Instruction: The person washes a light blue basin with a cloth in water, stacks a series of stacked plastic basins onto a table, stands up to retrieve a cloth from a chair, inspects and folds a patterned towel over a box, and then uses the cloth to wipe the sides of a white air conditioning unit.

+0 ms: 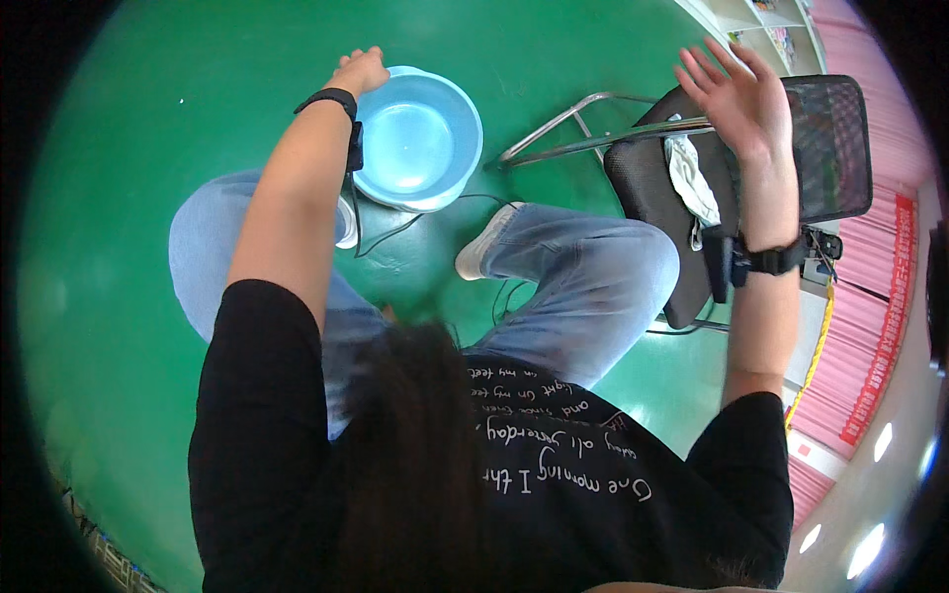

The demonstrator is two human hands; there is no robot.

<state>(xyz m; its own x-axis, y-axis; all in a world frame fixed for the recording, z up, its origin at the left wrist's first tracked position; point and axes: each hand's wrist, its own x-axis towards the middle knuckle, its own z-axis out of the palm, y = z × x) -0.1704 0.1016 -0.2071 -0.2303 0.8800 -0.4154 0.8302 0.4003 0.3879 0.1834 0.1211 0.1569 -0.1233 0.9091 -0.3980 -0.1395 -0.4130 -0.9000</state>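
Note:
My left hand [363,71] reaches out at the upper left, beside the far left rim of a light blue plastic basin [458,119] on the floor. Its fingertips point away from me and are slightly apart; I cannot tell whether it touches the rim. Held up on the right, my right hand [741,104] has its palm in view and its fingers spread, with nothing in it. Behind that hand stands a black chair [633,178] with a mesh back and metal legs. A pale crumpled cloth [689,178] lies on the seat.
My jeans-clad legs [593,287] bend on both sides below the basin. Dark cables [395,233] run over the green floor [237,89] by my shoes. Shelves [761,35] and a pink curtain [850,326] line the right side.

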